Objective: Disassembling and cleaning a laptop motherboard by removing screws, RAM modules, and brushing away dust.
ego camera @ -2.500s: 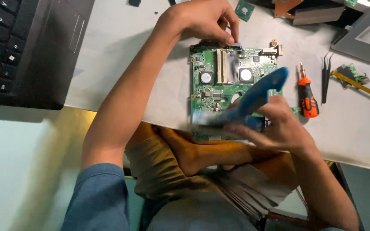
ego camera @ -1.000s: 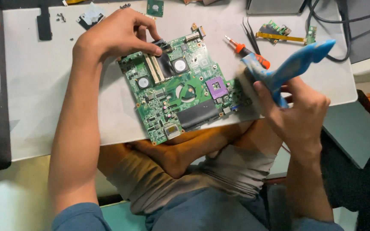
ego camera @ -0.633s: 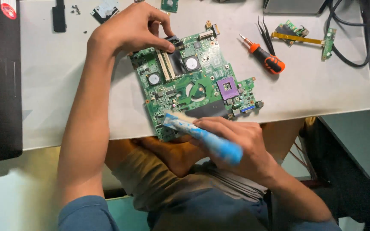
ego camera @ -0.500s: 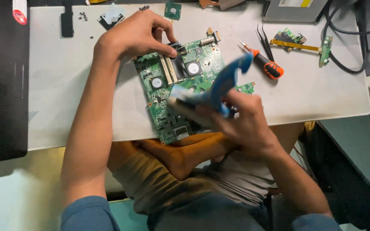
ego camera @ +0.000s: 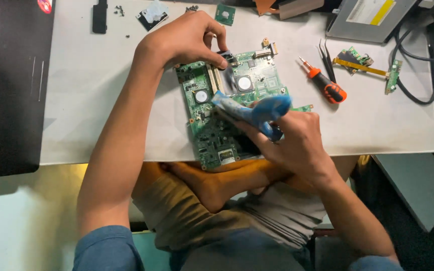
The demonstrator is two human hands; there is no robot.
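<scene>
On the pale counter (ego camera: 91, 100), the left hand (ego camera: 187, 37) pinches a flat green circuit board (ego camera: 212, 125); the right hand (ego camera: 295, 140) grips a blue plastic brush (ego camera: 257, 110).

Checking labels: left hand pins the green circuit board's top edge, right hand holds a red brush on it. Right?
Not quite: the head view shows the brush in the right hand is blue. The left hand does pin the green circuit board at its top edge.
</scene>
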